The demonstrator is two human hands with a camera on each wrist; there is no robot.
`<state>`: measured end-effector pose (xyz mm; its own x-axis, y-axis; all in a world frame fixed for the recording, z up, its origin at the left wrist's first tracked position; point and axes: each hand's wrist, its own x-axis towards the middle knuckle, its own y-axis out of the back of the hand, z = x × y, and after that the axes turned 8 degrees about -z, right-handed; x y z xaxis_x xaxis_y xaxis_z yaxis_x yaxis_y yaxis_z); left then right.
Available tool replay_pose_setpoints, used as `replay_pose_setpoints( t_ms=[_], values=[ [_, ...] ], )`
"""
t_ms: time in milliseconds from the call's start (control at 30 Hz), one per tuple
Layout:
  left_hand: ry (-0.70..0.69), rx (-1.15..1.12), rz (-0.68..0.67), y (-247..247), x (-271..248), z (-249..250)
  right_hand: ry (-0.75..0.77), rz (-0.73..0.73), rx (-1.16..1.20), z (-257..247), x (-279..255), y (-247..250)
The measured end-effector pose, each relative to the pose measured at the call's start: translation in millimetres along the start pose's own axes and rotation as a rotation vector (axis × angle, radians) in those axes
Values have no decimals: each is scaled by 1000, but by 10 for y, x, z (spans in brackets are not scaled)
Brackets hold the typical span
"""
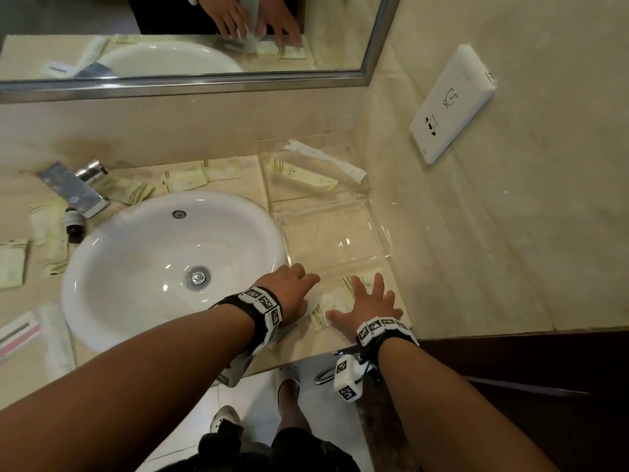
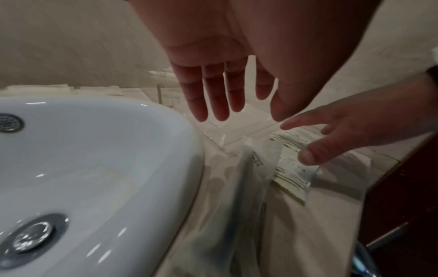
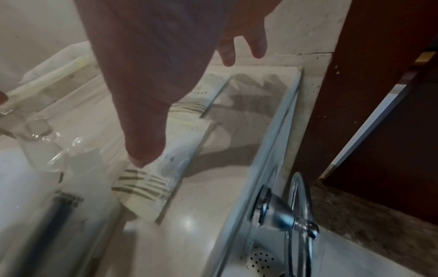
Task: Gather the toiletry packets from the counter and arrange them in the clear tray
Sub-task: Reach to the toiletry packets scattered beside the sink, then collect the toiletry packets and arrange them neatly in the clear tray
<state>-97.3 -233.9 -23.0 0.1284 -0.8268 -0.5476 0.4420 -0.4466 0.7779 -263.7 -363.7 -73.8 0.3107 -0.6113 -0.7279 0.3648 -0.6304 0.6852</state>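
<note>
The clear tray [image 1: 378, 226] stands on the counter right of the sink. Its far compartment holds a pale yellow packet [image 1: 301, 174] and a long white packet [image 1: 326, 160]. In front of the tray lie two striped cream packets [image 1: 329, 304] [image 2: 294, 174] [image 3: 147, 189]. My right hand [image 1: 371, 296] [image 2: 355, 131] hovers over them with spread fingers, its thumb [image 3: 144, 135] at the nearer packet. My left hand [image 1: 301, 284] [image 2: 225, 93] is beside it at the sink's rim, fingers straight, holding nothing. A clear-wrapped packet [image 2: 237, 187] lies beneath it.
The white sink [image 1: 170, 260] fills the middle. More packets lie behind it [image 1: 204, 175], by the faucet [image 1: 73, 187] and on the left counter [image 1: 13, 264], beside a small dark bottle [image 1: 75, 224]. A towel ring [image 3: 298, 215] hangs below the counter edge. A wall panel [image 1: 452, 103] is at right.
</note>
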Motion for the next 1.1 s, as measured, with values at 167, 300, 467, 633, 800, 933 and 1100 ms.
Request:
replay_pose_setpoints(
  t_ms=[167, 300, 467, 633, 800, 933, 1100],
  values=[
    [-7, -3, 2, 18, 97, 22, -6, -30, 27, -32, 86, -111],
    [19, -17, -10, -12, 103, -8, 48, 158, 62, -12, 105, -173],
    [58, -48, -7, -1, 97, -45, 82, 168, 274, 50, 161, -101],
    [82, -66, 1, 47, 73, -98, 97, 104, 293, 115, 213, -42],
    [102, -70, 26, 94, 93, -136, 118, 109, 264, 211, 157, 88],
    [95, -77, 44, 143, 128, -137, 174, 119, 295, 291, 122, 117],
    [115, -88, 47, 149, 146, -160, 98, 164, 370, 335, 229, 163]
  ],
)
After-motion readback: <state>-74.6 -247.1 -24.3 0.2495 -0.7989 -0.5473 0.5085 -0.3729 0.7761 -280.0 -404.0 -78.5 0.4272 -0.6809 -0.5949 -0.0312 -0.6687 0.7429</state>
